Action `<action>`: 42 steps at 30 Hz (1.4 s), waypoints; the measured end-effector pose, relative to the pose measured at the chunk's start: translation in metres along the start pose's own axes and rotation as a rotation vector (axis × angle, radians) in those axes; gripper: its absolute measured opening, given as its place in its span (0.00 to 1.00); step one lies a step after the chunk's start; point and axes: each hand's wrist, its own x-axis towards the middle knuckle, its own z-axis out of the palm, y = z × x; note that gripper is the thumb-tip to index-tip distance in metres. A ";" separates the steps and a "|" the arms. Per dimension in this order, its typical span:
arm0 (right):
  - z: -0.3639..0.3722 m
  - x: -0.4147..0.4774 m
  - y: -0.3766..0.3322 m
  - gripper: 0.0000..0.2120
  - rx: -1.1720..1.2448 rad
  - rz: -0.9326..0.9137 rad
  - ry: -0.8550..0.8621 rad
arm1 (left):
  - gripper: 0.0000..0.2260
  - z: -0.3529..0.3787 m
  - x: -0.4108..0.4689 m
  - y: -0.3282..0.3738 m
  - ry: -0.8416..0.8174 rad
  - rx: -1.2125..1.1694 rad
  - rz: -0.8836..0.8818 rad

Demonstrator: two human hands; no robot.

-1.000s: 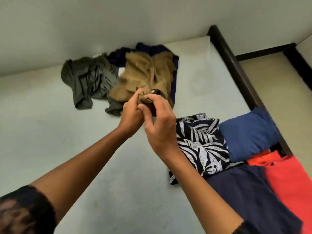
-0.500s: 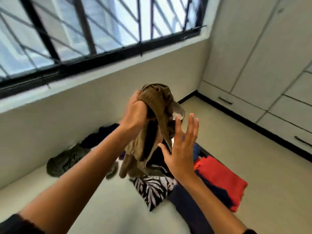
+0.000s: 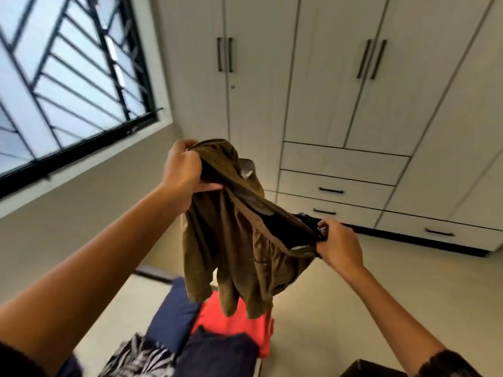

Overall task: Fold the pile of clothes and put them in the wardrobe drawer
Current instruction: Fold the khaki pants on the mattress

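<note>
1. White wardrobe doors (image 3: 321, 85) fill the upper right of the head view, with drawers (image 3: 353, 183) stacked beneath them; a barred window (image 3: 68, 77) is seen at upper left.
2. Mid-frame, a brown garment (image 3: 231, 240) is held up in the air, hanging below both hands.
3. Its bunched upper edge is gripped by the left hand (image 3: 181, 172), fingers curled tightly, left of centre.
4. Its opposite edge, where dark lining is exposed, is pinched by the right hand (image 3: 340, 246), lower and further right.
5. At bottom centre, folded clothes are seen: a blue piece (image 3: 174, 317), a red piece (image 3: 231, 319), a dark navy piece (image 3: 217, 355) and a blurred patterned piece (image 3: 136, 360).
</note>
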 end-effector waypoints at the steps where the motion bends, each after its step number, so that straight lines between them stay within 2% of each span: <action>1: -0.024 0.015 0.019 0.11 0.042 0.091 -0.013 | 0.19 0.026 0.004 0.004 -0.016 -0.017 -0.029; 3: -0.064 0.039 0.045 0.04 0.322 0.258 -0.112 | 0.19 0.064 0.008 0.011 -0.049 -0.039 -0.095; 4: -0.085 0.050 0.058 0.04 0.479 0.331 -0.174 | 0.19 0.087 0.009 0.015 -0.079 -0.034 -0.114; 7: -0.130 0.072 0.080 0.02 0.713 0.367 -0.217 | 0.18 0.133 0.012 0.022 -0.137 0.065 -0.100; 10: -0.163 0.085 0.093 0.08 0.768 0.337 -0.171 | 0.17 0.159 0.017 0.027 -0.176 0.232 -0.029; 13: -0.189 0.091 0.102 0.10 0.710 0.325 -0.214 | 0.12 0.170 0.026 0.028 -0.208 0.463 0.045; 14: -0.195 0.092 0.104 0.10 0.621 0.314 -0.213 | 0.11 0.172 0.030 0.028 -0.219 0.586 0.105; 16: -0.203 0.094 0.108 0.10 0.446 0.284 -0.165 | 0.10 0.175 0.037 0.026 -0.225 1.017 0.341; 18: -0.207 0.097 0.111 0.10 0.418 0.269 -0.052 | 0.07 0.181 0.039 0.022 -0.260 1.396 0.505; 19: -0.208 0.099 0.110 0.09 0.471 0.260 0.005 | 0.06 0.183 0.041 0.021 -0.309 1.469 0.508; 21: -0.212 0.100 0.110 0.09 0.657 0.282 0.097 | 0.07 0.191 0.045 0.019 -0.465 1.409 0.430; 23: -0.215 0.103 0.109 0.11 0.812 0.310 0.149 | 0.15 0.196 0.042 0.019 -0.624 1.217 0.311; 25: -0.220 0.101 0.107 0.13 0.874 0.306 0.216 | 0.20 0.201 0.039 0.016 -0.705 1.057 0.231; 27: -0.226 0.094 0.105 0.16 0.720 0.254 0.270 | 0.16 0.206 0.038 0.013 -0.658 0.907 0.173; 29: -0.232 0.079 0.100 0.17 0.295 0.164 0.279 | 0.14 0.210 0.037 0.013 -0.564 0.623 0.024; 31: -0.235 0.064 0.095 0.15 -0.117 0.099 0.155 | 0.11 0.215 0.032 0.019 -0.502 0.270 -0.161; 33: -0.235 0.051 0.089 0.14 -0.301 0.110 -0.158 | 0.11 0.223 0.027 0.027 -0.441 0.025 -0.263; 35: -0.237 0.040 0.082 0.15 -0.262 0.118 -0.453 | 0.09 0.233 0.018 0.035 -0.417 -0.111 -0.291; 37: -0.237 0.033 0.077 0.18 -0.142 0.056 -0.563 | 0.07 0.244 0.010 0.041 -0.443 -0.120 -0.243; 39: -0.233 0.031 0.071 0.26 -0.059 -0.065 -0.473 | 0.09 0.252 0.004 0.043 -0.534 -0.050 -0.152; 42: -0.227 0.040 0.050 0.34 0.056 -0.305 -0.060 | 0.10 0.261 -0.013 0.045 -0.765 0.180 0.068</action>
